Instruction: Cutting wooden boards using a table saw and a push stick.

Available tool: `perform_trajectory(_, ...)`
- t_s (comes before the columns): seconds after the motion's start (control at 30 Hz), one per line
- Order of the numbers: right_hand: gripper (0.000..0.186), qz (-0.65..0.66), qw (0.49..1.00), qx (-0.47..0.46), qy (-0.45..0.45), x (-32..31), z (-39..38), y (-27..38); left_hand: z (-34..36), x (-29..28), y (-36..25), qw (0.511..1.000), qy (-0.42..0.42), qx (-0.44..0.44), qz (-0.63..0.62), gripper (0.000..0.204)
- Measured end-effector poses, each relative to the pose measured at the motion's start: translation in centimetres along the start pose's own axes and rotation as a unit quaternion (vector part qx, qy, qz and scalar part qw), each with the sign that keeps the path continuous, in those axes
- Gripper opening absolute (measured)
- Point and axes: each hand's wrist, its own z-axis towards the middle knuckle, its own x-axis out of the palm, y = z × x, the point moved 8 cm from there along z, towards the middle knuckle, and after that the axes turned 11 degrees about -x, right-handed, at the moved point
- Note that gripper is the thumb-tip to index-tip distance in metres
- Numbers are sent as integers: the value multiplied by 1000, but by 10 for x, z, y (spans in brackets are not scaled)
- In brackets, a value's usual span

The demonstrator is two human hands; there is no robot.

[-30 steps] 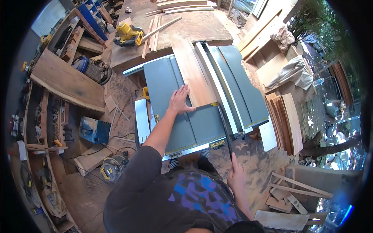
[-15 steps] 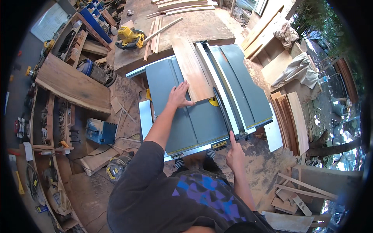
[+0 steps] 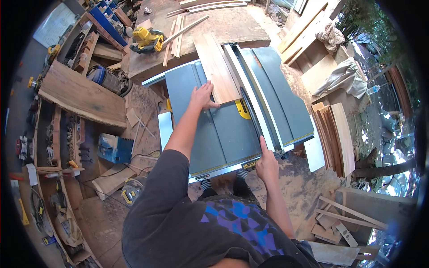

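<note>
A pale wooden board (image 3: 218,67) lies lengthwise on the grey table saw (image 3: 192,129), against or close to the light rip fence (image 3: 260,105) on its right. My left hand (image 3: 203,94) rests at the board's left edge near its near end, fingers stretched and thumb spread. In my right hand (image 3: 267,161) is the near end of a long dark push stick (image 3: 252,114), the index finger laid along it. The stick runs beside the fence, its far tip at the board's near right corner. A yellow insert (image 3: 242,110) shows just behind the board; no blade is discernible.
Beyond the saw stands a wooden workbench (image 3: 223,27) with thin strips (image 3: 177,38) and a yellow power tool (image 3: 147,40). Stacked boards (image 3: 333,140) stand at the right. A blue box (image 3: 115,148), a round yellow tool (image 3: 132,190) and cables lie on the floor at left.
The board has slid away from me across the saw, baring more of the yellow insert. Both hands and the push stick have moved forward with it.
</note>
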Motion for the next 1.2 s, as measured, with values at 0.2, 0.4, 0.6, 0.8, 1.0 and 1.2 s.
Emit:
perform_trajectory(0.2, 78, -10, 1000, -3, 21, 5, 79, 16, 7, -10, 12, 999, 2, -15, 38, 123)
perform_trajectory(0.4, 71, 43, 990, -105, -79, -33, 215, 75, -92, 25, -11, 996, -87, 16, -10, 121)
perform_trajectory(0.6, 48, 248, 934, -111, -233, -74, 55, -3, -314, 69, -99, 983, -32, 117, -134, 112)
perform_trajectory(0.8, 28, 401, 837, 235, -290, 105, -225, -210, -323, 78, -53, 934, -112, -102, -324, 108)
perform_trajectory(1.0, 17, 655, 645, 307, -246, 131, -277, -206, -322, 95, -87, 958, -72, -53, -272, 113)
perform_trajectory(1.2, 17, 642, 619, 361, -273, 122, -306, -174, -298, 95, -130, 963, -28, 43, -265, 116)
